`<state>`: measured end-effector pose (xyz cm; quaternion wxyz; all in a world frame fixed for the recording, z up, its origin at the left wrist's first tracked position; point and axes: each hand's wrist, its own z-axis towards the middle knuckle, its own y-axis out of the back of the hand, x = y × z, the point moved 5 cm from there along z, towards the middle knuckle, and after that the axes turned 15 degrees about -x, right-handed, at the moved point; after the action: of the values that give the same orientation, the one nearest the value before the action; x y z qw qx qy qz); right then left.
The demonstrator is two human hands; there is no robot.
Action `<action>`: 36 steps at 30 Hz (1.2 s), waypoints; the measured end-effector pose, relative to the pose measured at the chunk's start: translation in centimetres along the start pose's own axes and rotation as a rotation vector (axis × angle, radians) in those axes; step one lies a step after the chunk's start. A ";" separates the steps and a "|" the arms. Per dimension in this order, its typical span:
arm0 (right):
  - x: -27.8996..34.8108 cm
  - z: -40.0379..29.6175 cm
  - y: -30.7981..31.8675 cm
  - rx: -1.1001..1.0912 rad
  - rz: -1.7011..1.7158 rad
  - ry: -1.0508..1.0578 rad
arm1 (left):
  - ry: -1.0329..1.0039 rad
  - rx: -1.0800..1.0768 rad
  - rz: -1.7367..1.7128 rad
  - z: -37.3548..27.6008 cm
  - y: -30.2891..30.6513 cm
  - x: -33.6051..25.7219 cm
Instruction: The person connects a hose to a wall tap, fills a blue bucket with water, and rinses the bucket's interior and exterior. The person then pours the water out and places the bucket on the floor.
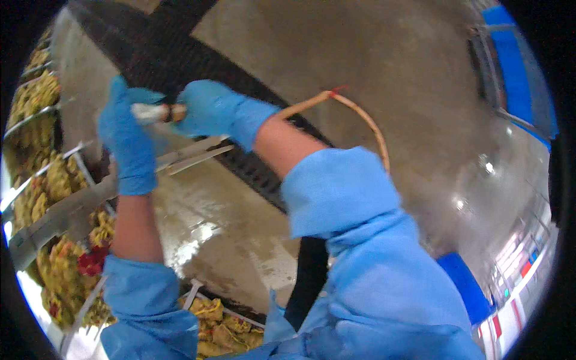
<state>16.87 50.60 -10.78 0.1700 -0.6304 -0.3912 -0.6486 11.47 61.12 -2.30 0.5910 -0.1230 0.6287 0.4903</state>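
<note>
Both my hands wear blue gloves and meet at the upper left, a short gap between them. In the gap is a pale, blurred end piece (pixel 147 113) with a dark band (pixel 168 112). My left hand (pixel 128 130) grips the whitish side of this piece. My right hand (pixel 204 108) is closed around its tan side, which looks like the end of a hose. A tan hose (pixel 366 119) comes out from behind my right forearm and loops to the right, with a red tie (pixel 334 93) at its bend. Whether it joins the held piece is hidden by my hand.
Below my hands a long grey rail (pixel 85 195) slants across. Metal-framed racks with yellow-brown lumpy goods (pixel 58 256) stand at the left. A dark ridged strip (pixel 243 76) crosses the wet floor (pixel 360 45). Blue containers (pixel 465 288) are at the right.
</note>
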 end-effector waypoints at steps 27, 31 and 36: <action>-47.1 -58.2 3.4 -0.509 -0.663 -1.400 | -0.614 0.955 1.195 -20.7 -26.5 15.0; -51.7 -60.8 3.7 -0.604 -0.697 -1.349 | -0.509 1.012 1.365 -16.6 -28.0 25.1; -55.1 -66.8 4.1 -0.515 -0.720 -1.246 | -0.783 0.913 1.399 -19.0 -26.4 27.1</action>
<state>-17.86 -15.23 -55.20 -0.4563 -0.7331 -0.4327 -0.2590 11.65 45.27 -41.52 0.3216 0.7047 0.4475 0.4468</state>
